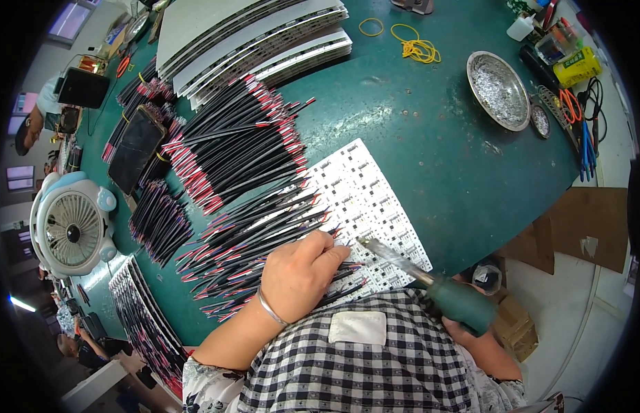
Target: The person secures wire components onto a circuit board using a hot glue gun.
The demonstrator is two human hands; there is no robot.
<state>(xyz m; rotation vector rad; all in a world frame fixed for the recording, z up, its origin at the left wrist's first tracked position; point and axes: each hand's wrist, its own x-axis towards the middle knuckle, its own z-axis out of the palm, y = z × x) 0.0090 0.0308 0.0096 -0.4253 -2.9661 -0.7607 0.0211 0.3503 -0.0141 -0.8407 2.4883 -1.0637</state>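
Observation:
A white circuit board panel, dotted with small parts, lies on the bench in front of me. Rows of black-sheathed wires with red, white and blue stripped ends reach over its left part. My left hand rests on these wires, thumb and forefinger pinched around a wire end at the board. My right hand, mostly hidden behind the handle, grips a soldering iron with a thick green handle. Its metal shaft slants left, and the tip is over the board close to my left fingertips.
A metal bowl of silvery bits stands far right, near pliers and a yellow can. Stacked board panels and a wire pile lie far left. A phone and white fan are left; other people work beyond.

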